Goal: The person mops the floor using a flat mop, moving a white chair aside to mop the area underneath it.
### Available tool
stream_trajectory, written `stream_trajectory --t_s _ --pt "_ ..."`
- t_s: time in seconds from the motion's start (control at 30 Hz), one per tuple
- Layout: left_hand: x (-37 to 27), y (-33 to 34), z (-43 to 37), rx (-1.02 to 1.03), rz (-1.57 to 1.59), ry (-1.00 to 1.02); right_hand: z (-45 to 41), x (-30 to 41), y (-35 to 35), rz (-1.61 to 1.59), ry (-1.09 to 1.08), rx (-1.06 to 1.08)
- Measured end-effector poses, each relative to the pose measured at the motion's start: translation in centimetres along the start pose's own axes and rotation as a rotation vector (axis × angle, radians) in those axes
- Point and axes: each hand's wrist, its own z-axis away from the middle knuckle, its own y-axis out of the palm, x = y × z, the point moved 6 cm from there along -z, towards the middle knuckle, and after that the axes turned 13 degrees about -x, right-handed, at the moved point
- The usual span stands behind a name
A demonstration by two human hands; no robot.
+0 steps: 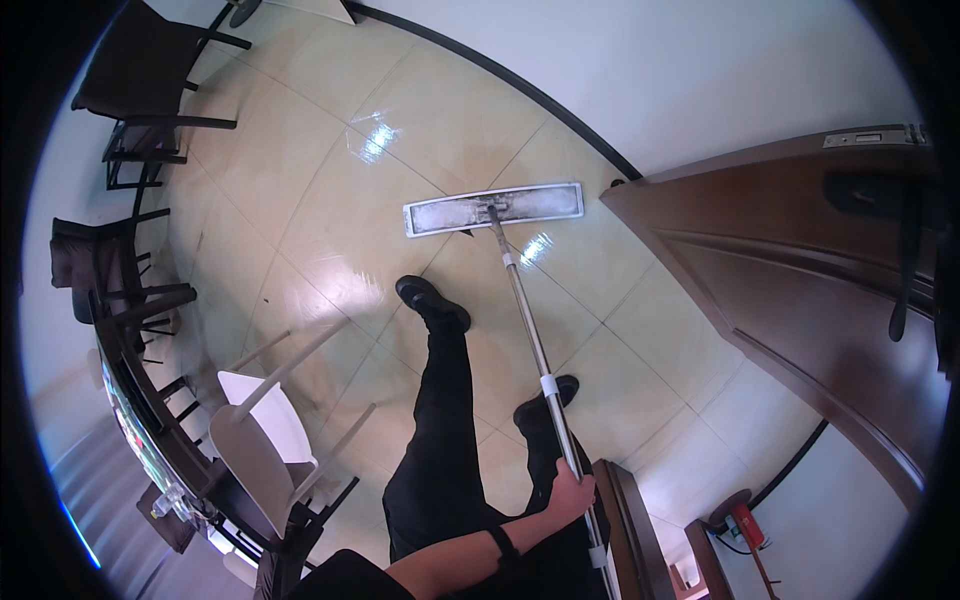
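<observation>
My left hand (571,491) is wrapped around the metal pole (534,330) of a flat mop, with my forearm crossing in front of my body. The pole slants up and away to the wide rectangular mop head (446,214), which lies flat on the tiled floor (322,187). White trim frames the head, and its top plate looks worn and stained. A small dark piece (467,232) shows at the near edge of the head. My right hand is out of view. The pole's upper end runs out at the bottom of the picture.
A brown wooden door (787,247) stands ajar close to the mop head's right end. Beyond runs a white wall with a dark skirting board (510,67). Dark armchairs (150,67) and a white chair (251,450) line the left. A red fire extinguisher (748,525) stands lower right.
</observation>
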Motion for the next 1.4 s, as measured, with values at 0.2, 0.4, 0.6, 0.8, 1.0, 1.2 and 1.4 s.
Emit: stream_trajectory --t_s 0.2,0.4,0.6,0.8,1.0,1.2,1.4 --pt "-2.2 -2.2 -0.2 0.087 0.128 -0.061 -1.6 6.2 2.9 0.098 -0.051 0.051" --pt "-13.1 -9.7 -6.9 -0.023 0.215 0.151 -2.0 14.6 10.6 0.193 -0.102 0.172" --pt "-22.1 -21.6 -18.6 -0.198 0.329 0.213 -1.0 21.6 21.2 0.229 -0.052 0.375" --pt "-28.8 -39.4 -27.3 -0.543 0.569 0.269 3.2 33.3 35.1 0.450 -0.153 0.499" --pt "-21.6 -56.9 -31.6 -0.894 0.142 -0.085 4.5 40.2 52.1 0.353 -0.381 0.865" --pt "-17.6 -50.5 -29.9 -0.825 0.188 -0.044 0.3 36.0 50.4 0.286 -0.379 0.754" --pt "-14.2 -25.8 -24.0 -0.327 0.666 -0.071 -5.0 30.2 28.4 0.435 -0.543 0.319"
